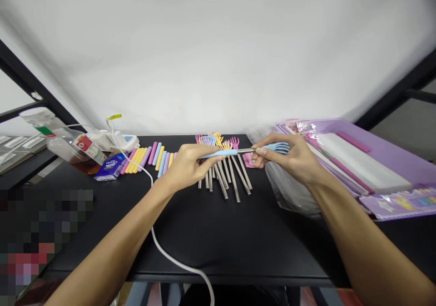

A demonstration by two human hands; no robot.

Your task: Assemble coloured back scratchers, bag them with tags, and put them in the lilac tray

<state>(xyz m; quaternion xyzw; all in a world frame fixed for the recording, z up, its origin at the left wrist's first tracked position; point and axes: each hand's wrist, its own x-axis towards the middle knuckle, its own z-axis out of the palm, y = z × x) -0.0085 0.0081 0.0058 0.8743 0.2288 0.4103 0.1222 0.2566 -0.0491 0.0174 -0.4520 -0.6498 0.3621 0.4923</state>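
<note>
A blue back scratcher (244, 150) with a metal shaft spans the space between my two hands, held level above the table. My left hand (192, 163) is closed round its blue handle sleeve. Near the clawed blue head, my right hand (286, 156) pinches the shaft. Behind and below lie several back scratchers (226, 174) with bare metal shafts toward me and pink, yellow, blue and purple claws at the far end. To their left rest several coloured handle sleeves (136, 160) in rows; my left hand hides part of them.
A purple box (384, 147) and clear plastic bags (289, 188) lie at the right. At the left stand a bottle (75, 142) of dark liquid, a blue packet (111, 166) and a white power strip (129, 141). A white cable (170, 256) crosses the black table (259, 242).
</note>
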